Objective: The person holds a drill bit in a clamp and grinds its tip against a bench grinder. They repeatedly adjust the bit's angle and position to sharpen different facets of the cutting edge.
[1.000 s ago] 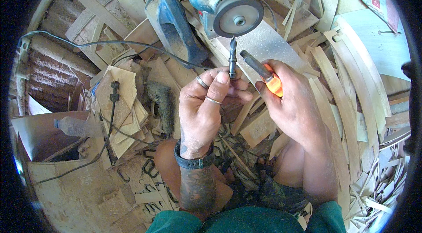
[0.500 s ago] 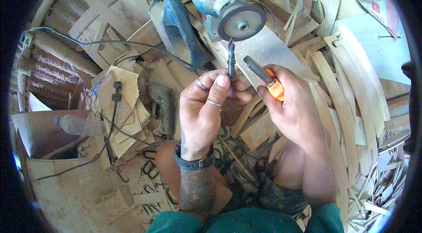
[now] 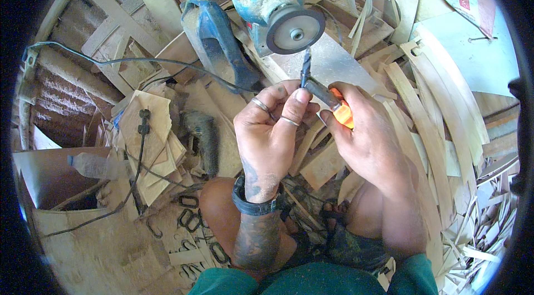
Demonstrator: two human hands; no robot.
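Hands meet at centre frame, above the person's bare knees. Left hand (image 3: 270,133), with rings on two fingers and a dark band at the wrist, pinches a dark drill bit (image 3: 305,67) between thumb and fingertips; the bit stands nearly upright, tip pointing toward the top of the frame. Right hand (image 3: 370,142) is closed around an orange-handled tool (image 3: 339,110) whose grey metal front end meets the base of the bit just beside the left fingertips; the exact joint between the two is hidden by the fingers. Bit tip lies just below the dark disc of a blue bench grinder (image 3: 275,8) at top centre, near it but apart. A grey metal plate (image 3: 334,64) lies under the grinder. A blue power tool (image 3: 219,44) rests to the left of the grinder, with a black cable (image 3: 139,62) running off toward the upper left. A second dark tool (image 3: 203,139) lies left of the left hand. Pale wood strips (image 3: 445,117) cover the right side of the frame, and flat wood offcuts (image 3: 147,144) are piled at the left. A clear plastic bottle (image 3: 92,164) lies at the left edge.
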